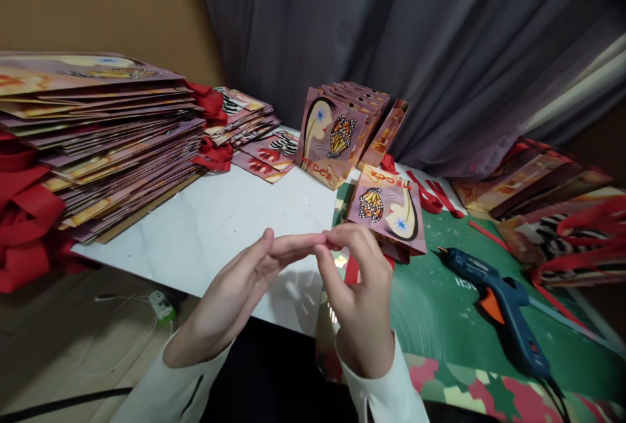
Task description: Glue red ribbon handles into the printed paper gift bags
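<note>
My left hand (239,286) and my right hand (359,292) meet fingertip to fingertip above the table's near edge. Between them they pinch a red ribbon (351,270), which hangs down below my right fingers. Just behind my right hand lies a small printed paper bag (388,204) with a butterfly and a face on it, flat on the green mat (440,319). Behind that, several more such bags (337,130) stand upright in a row.
A tall stack of flat bags with red handles (102,136) fills the left side. A blue glue gun (503,302) lies on the mat at right. More flat bags (533,182) and loose red ribbons (433,198) lie at the right. White tabletop (225,221) in the middle.
</note>
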`<state>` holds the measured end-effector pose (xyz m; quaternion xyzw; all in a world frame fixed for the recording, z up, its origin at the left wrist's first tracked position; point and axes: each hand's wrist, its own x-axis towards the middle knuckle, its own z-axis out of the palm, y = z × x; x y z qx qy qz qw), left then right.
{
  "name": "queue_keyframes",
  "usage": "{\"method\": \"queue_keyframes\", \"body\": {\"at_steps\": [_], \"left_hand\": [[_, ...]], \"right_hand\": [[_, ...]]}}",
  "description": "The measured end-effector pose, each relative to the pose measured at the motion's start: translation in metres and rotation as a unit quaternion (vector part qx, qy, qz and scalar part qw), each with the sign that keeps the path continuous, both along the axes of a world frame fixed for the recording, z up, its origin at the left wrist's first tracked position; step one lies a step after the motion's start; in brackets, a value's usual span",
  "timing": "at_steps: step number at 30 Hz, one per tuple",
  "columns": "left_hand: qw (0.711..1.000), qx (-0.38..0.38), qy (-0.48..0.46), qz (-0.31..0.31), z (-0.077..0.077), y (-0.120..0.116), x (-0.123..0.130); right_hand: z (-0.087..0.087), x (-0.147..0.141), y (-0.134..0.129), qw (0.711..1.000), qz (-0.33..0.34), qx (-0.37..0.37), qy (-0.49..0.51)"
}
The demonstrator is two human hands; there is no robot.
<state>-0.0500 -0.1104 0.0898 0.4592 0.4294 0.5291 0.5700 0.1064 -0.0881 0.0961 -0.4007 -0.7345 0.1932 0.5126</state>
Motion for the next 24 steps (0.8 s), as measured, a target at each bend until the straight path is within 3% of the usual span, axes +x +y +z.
{"method": "queue_keyframes", "body": {"at_steps": [3, 5, 7, 9, 12, 17, 20, 22, 24], "left_hand": [[0.983, 0.008, 0.164, 0.084, -0.003, 0.003, -0.016], [0.946, -0.013, 0.265, 0.186, -0.004, 0.007, -0.028], [0.915, -0.019, 0.293, 0.276, -0.002, 0.011, -0.035], [0.912, 0.021, 0.278, 0.3, 0.001, 0.013, -0.035], [0.917, 0.095, 0.271, 0.276, 0.007, 0.013, -0.023], [0.926, 0.173, 0.28, 0.182, 0.02, 0.014, -0.009], [0.901, 0.245, 0.357, -0.014, 0.03, 0.016, 0.001], [0.856, 0.257, 0.412, -0.179, 0.035, 0.017, 0.014], [0.812, 0.248, 0.456, -0.268, 0.037, 0.018, 0.028]], "right_hand": [[-0.004, 0.005, 0.004, 0.987, 0.027, 0.015, -0.161], [-0.008, 0.007, 0.008, 0.965, -0.001, 0.054, -0.256], [-0.013, 0.008, 0.01, 0.934, -0.009, 0.126, -0.336], [-0.017, 0.009, 0.011, 0.901, 0.037, 0.195, -0.386], [-0.018, 0.01, 0.01, 0.868, 0.123, 0.242, -0.416], [-0.012, 0.011, 0.002, 0.827, 0.19, 0.274, -0.453], [-0.016, 0.008, -0.006, 0.808, 0.22, 0.281, -0.468], [-0.022, 0.005, -0.012, 0.805, 0.247, 0.258, -0.475], [-0.028, 0.004, -0.018, 0.802, 0.262, 0.234, -0.484]]}}
